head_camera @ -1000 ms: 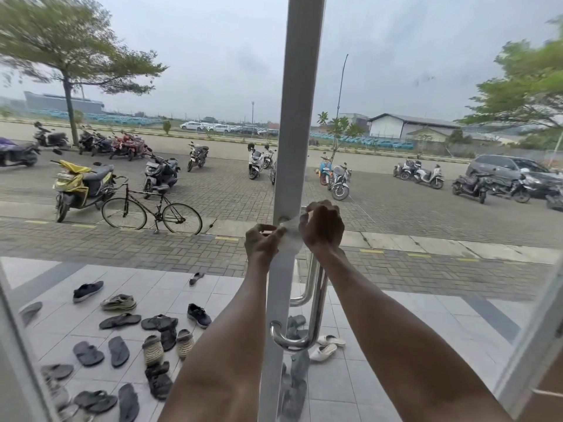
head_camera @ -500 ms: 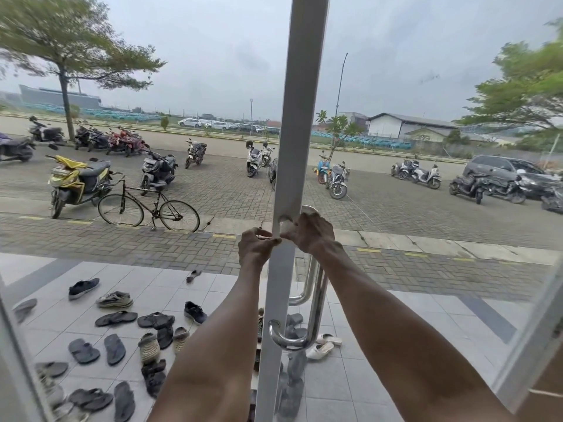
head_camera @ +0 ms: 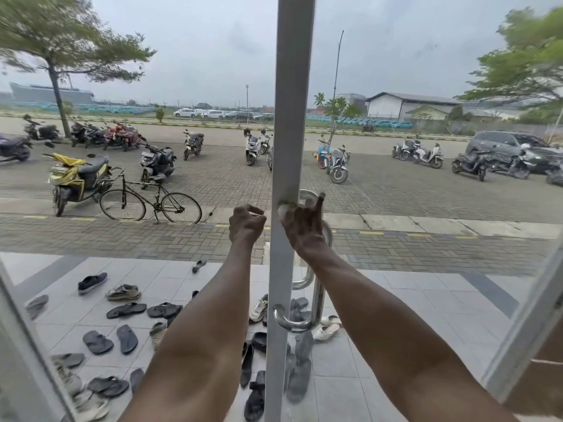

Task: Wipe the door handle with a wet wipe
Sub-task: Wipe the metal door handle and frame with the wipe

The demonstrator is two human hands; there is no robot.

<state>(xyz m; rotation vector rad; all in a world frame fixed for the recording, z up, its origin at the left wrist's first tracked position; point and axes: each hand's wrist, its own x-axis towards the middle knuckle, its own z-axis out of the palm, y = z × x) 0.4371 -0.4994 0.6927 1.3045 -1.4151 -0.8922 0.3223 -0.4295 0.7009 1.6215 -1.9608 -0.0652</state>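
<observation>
right hand point(head_camera: 303, 228) at door handle point(head_camera: 316, 300), wipe point(head_camera: 283, 208) perhaps

Single head-worn wide-angle view, facing forward and slightly down, square onto the white door frame point(head_camera: 291, 117) and through glass toward the paved lot point(head_camera: 396, 193). Close range: both forearms entering from the bottom edge, door handle point(head_camera: 316, 300) at arm's reach, centre frame. No second view to overlap.
</observation>
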